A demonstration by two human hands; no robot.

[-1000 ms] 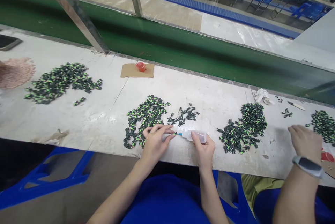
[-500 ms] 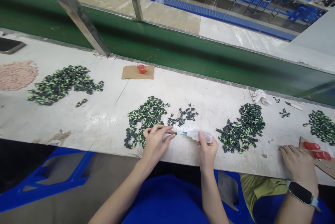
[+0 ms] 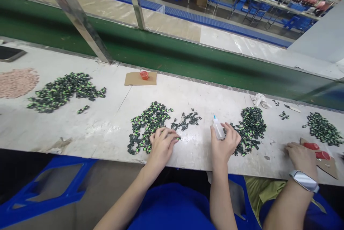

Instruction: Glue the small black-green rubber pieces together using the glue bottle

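Note:
My left hand [image 3: 162, 143] rests on the white bench, fingers pinched on a small black and green part at the edge of a pile of such parts [image 3: 147, 124]. My right hand [image 3: 225, 143] is wrapped round a small clear squeeze bottle [image 3: 218, 128] with a blue tip, held upright just left of another pile [image 3: 249, 128]. A little cluster of dark parts [image 3: 186, 120] lies between the two hands, farther back.
A co-worker's hand [image 3: 302, 156] with a wristband rests at the right by cardboard with red caps [image 3: 318, 151]. More piles lie at far left [image 3: 63, 90] and far right [image 3: 322, 128]. A red cup [image 3: 144, 75] sits on cardboard beside the green conveyor [image 3: 188, 58].
My right hand has drawn the bottle away from my left hand to the right and tipped it upright. The co-worker's hand moved back toward the bench edge.

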